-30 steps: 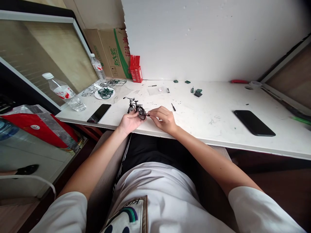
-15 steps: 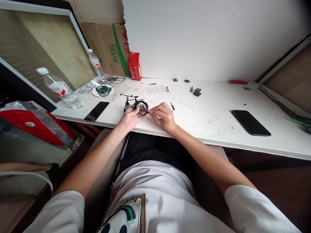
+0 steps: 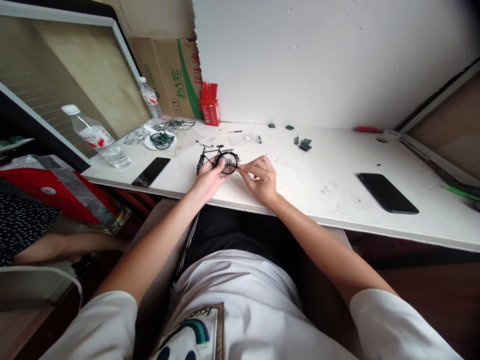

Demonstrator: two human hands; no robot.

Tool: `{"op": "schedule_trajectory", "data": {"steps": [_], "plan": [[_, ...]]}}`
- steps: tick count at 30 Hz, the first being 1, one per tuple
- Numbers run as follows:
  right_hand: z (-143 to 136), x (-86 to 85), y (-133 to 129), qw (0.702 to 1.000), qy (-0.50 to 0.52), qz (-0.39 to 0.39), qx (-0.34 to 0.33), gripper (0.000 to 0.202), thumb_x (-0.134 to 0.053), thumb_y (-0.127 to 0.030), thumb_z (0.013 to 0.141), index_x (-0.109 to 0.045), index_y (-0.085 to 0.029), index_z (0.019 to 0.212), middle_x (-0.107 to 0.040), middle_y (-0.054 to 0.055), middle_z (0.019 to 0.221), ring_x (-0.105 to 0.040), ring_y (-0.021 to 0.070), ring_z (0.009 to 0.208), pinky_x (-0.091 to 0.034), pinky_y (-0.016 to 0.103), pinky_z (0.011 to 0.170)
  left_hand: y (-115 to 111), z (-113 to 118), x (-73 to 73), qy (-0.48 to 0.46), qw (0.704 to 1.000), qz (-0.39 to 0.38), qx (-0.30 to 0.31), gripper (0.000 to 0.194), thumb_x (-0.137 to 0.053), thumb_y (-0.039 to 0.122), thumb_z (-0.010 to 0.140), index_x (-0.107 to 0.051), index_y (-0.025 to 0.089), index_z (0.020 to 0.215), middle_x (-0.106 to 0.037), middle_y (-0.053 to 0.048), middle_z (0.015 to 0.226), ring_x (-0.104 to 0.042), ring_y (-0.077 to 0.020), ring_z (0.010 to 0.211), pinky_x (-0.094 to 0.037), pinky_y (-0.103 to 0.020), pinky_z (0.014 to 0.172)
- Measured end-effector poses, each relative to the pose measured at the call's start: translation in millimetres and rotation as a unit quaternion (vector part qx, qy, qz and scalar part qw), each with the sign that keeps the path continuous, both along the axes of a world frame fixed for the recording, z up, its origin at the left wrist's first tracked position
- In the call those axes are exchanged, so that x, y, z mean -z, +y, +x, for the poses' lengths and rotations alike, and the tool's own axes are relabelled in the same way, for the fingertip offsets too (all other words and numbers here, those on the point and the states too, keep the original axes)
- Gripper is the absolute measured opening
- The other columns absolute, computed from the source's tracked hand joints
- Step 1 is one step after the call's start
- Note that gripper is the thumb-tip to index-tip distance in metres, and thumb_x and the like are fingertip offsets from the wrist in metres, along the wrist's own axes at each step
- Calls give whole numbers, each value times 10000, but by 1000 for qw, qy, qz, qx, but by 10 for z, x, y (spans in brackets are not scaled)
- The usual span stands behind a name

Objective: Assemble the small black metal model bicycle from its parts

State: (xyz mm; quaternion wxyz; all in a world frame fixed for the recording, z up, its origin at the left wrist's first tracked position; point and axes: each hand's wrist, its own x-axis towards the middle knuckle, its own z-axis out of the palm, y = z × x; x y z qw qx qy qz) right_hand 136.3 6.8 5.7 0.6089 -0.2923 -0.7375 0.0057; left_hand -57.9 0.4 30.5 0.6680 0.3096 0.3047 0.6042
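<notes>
A small black model bicycle [image 3: 213,156] stands upright just above the desk's near part, its handlebars to the left. My left hand [image 3: 209,179] is closed around its lower part, the thumb beside the rear wheel [image 3: 228,162]. My right hand [image 3: 262,179] is at the back of that wheel, thumb and forefinger pinched together at the tyre's edge. Whatever lies between those fingertips is too small to make out. Behind the bicycle lies a clear plastic bag [image 3: 243,138] with a little label.
At left are a phone [image 3: 151,171], a plate [image 3: 148,143] of green model parts and water bottles [image 3: 97,137]. A red box [image 3: 210,107] stands at the back. Green pieces [image 3: 305,145] and another phone [image 3: 388,192] lie rightward. A person's leg [image 3: 71,244] shows at far left.
Both hands and the bicycle have moved slightly right. The small dark tool right of my right hand is no longer visible. Someone's leg and dotted clothing have come into view at left.
</notes>
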Motion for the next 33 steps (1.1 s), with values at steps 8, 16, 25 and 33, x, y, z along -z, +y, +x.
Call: {"op": "schedule_trajectory", "data": {"steps": [8, 16, 25, 33], "plan": [[265, -41, -49, 996, -6, -83, 12, 331, -785, -577, 1030, -903, -268, 1007, -841, 103, 925, -704, 293, 902, -598, 448, 687, 118, 215, -61, 31, 996, -59, 56, 243, -871, 144, 899, -677, 172, 1042, -814, -81, 1035, -792, -198, 963, -558, -428, 1082], [538, -16, -155, 947, 124, -297, 8, 553, -853, -759, 874, -850, -224, 1015, -866, 110, 1043, -826, 289, 966, -673, 404, 784, 215, 498, -39, 186, 971, -92, 122, 406, -853, 501, 902, -686, 195, 1110, -806, -121, 885, -661, -166, 614, -425, -280, 581], [510, -52, -187, 909, 194, -368, -37, 623, -923, -781, 764, -778, -214, 978, -864, 126, 1001, -852, 313, 977, -696, 380, 709, 410, 397, 159, 217, 955, -113, 166, 627, -737, 715, 954, -632, 214, 1316, -779, -106, 744, -440, -141, 424, -269, -300, 489], [516, -51, -168, 888, 204, -409, -39, 614, -956, -753, 732, -774, -211, 956, -859, 125, 945, -854, 332, 988, -644, 332, 601, 185, 292, 28, 345, 928, -42, 134, 525, -673, 687, 1032, -671, 173, 1133, -812, -195, 778, -466, -138, 451, -293, -290, 527]]}}
